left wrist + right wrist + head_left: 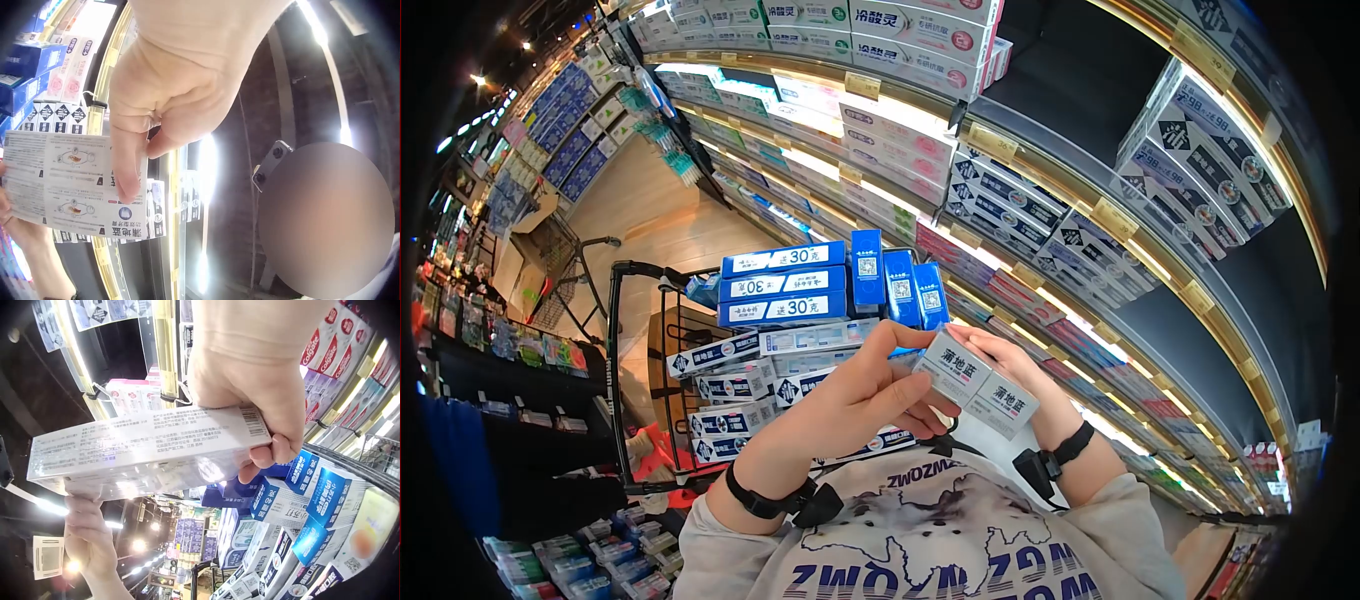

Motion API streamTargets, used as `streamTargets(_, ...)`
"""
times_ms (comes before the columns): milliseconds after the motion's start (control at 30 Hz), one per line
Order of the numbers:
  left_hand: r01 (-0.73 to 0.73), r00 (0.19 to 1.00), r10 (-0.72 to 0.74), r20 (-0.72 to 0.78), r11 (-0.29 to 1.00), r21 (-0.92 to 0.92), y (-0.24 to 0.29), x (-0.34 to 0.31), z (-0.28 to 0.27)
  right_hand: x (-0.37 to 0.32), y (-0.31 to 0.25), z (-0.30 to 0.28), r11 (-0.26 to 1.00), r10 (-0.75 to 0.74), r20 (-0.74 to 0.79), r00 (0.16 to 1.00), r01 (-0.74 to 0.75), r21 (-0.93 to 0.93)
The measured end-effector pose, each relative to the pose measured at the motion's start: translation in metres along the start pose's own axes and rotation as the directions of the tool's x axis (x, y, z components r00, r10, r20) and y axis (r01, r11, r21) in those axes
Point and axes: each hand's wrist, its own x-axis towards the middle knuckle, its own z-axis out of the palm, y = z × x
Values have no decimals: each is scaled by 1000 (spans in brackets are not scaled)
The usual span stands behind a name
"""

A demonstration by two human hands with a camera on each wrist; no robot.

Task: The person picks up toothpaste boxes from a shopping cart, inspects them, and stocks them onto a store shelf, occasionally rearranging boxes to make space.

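Two white toothpaste boxes (1000, 408) lie side by side in front of the chest, blue and black print on their ends. My left hand (880, 388) pinches them at one end; in the left wrist view a finger of this hand (169, 94) lies across the printed face of the boxes (75, 178). My right hand (1035, 385) grips the other part, and in the right wrist view its fingers curl round the barcode end of the boxes (144, 447), the hand (256, 394) above. Part of the left fingers is hidden behind the boxes.
A black-framed cart (616, 390) below holds blue boxes (785, 285) and several white-and-navy boxes (725, 420). Shelves of boxed toothpaste with a price rail (1115, 220) run along the right. Another cart (565, 250) stands in the aisle on the left, over the wooden floor (635, 205).
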Motion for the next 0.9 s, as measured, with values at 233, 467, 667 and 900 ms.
streamTargets(233,17,1000,-17,-2,1000,16,3,2,2,-5,-6,3,1000,15,-12,1000,-14,12)
streamTargets(467,-69,997,71,-20,994,85,13,5,-6,-22,-18,-22,956,-293,-327,899,263,-133)
streamTargets(667,-147,986,160,-37,964,222,48,40,-3,-92,-87,11,725,-671,-326,666,499,-475)
streamTargets(900,-497,859,511,-31,848,183,98,102,32,-172,-145,23,129,-970,18,242,578,-806)
